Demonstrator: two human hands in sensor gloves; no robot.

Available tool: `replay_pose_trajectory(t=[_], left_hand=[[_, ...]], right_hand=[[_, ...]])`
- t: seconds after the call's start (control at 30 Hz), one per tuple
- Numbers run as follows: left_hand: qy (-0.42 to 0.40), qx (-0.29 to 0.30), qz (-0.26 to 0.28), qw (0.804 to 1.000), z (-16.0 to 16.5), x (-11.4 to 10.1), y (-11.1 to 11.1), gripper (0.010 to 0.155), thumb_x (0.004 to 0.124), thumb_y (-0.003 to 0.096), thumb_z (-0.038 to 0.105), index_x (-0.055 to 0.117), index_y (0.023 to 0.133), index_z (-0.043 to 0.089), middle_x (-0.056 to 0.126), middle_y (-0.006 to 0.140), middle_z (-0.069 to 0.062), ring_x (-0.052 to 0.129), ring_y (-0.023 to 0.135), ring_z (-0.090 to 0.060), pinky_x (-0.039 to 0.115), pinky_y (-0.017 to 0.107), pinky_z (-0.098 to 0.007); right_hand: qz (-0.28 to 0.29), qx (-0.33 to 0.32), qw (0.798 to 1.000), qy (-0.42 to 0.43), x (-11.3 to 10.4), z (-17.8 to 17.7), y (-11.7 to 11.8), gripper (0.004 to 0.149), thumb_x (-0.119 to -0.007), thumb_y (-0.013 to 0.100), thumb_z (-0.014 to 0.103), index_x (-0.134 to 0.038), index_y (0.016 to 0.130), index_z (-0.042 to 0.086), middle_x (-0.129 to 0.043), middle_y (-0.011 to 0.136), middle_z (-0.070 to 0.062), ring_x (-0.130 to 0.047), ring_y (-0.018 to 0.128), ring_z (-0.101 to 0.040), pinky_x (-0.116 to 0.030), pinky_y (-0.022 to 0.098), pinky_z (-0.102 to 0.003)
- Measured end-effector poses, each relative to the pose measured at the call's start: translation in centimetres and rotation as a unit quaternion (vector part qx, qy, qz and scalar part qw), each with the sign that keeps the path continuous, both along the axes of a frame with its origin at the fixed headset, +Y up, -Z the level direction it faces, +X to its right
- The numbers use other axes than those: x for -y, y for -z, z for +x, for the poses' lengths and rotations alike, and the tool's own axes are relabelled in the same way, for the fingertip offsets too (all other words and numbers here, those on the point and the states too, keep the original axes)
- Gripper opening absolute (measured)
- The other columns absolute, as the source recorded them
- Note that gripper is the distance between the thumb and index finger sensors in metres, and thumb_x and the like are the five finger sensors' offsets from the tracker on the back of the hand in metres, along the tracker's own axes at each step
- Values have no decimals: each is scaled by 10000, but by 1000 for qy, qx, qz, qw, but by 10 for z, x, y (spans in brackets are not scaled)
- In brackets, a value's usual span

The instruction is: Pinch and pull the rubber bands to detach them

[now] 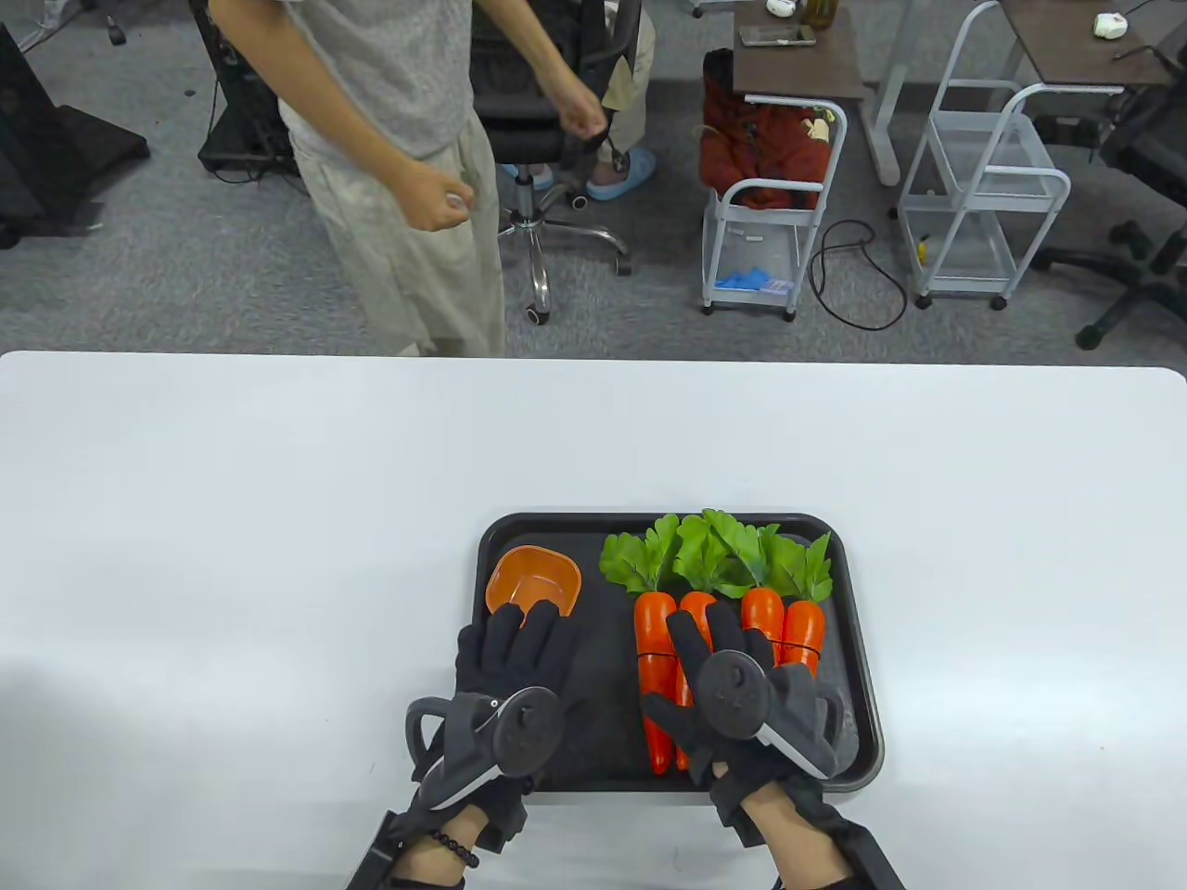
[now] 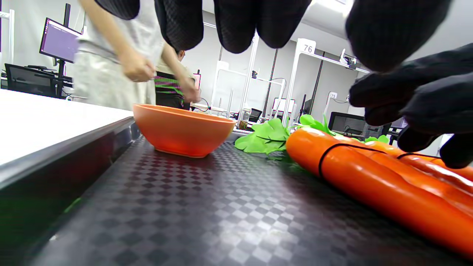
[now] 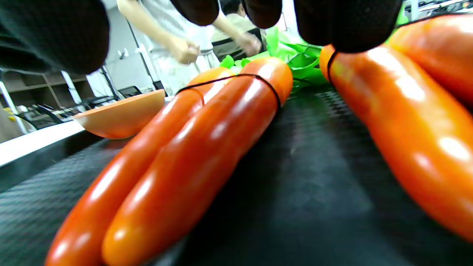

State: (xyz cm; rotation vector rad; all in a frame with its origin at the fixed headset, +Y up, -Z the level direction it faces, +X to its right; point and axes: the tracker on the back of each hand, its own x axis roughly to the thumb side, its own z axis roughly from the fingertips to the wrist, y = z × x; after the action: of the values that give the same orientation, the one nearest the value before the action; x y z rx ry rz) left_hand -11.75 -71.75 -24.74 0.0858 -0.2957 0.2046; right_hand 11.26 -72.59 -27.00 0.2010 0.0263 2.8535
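the left hand (image 1: pixel 505 681) is hovering over the bare left part of the black tray (image 1: pixel 858 649), just short of the orange bowl (image 1: pixel 534 579); its fingers are hanging loose and spread, grasping nothing, probably waiting to steady the carrots or take a freed band. the bowl is sitting in the tray's far left corner, likely there to receive removed bands. next over, the left pair of carrots (image 1: pixel 660 663) is lying bound by a thin black rubber band (image 3: pixel 236 77) around its upper part, near the green leaves (image 1: pixel 714 556). the right hand (image 1: pixel 737 691) is reaching over the carrots, fingers extended above them; whether they are touching a band is hard to tell from these angles, but nothing looks pinched yet. furthest right, the second pair of carrots (image 1: pixel 786 626) is wearing its own band (image 1: pixel 797 646), also not yet detached.
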Motion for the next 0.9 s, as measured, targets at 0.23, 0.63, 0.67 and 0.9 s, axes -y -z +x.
replay_pose_trajectory(t=[0.23,0.63,0.67,0.9], left_hand=[[-5,3,3,1000,-2,-1,-1,767,690,461,647,544,1125,293,543,1281,-70,589,1138,-483,471,763,-714],[-12,0,10,1000,-5,-2,0,762,690,464,644,550,1124,289,549,1279,-73,595,1136,-484,480,764,-710],[-12,0,10,1000,-5,-2,0,762,690,464,643,551,1123,289,552,1278,-75,596,1135,-484,481,764,-709],[-12,0,10,1000,-5,-2,-1,764,690,463,644,549,1124,288,554,1277,-76,602,1134,-482,488,765,-705]], right_hand=[[-57,55,994,-81,-5,-25,23,881,-822,437,687,-467,1120,259,-425,1141,-239,-686,853,-642,-804,469,-555],[-93,90,976,-175,8,-48,43,910,-820,434,703,-426,1123,258,-399,1137,-246,-787,781,-597,-838,419,-497],[-91,91,975,-183,8,-50,44,913,-818,431,707,-427,1123,256,-401,1136,-246,-799,774,-589,-842,413,-491],[-89,102,974,-184,14,-55,47,927,-824,435,696,-407,1115,226,-378,1107,-295,-923,650,-526,-890,347,-438]])
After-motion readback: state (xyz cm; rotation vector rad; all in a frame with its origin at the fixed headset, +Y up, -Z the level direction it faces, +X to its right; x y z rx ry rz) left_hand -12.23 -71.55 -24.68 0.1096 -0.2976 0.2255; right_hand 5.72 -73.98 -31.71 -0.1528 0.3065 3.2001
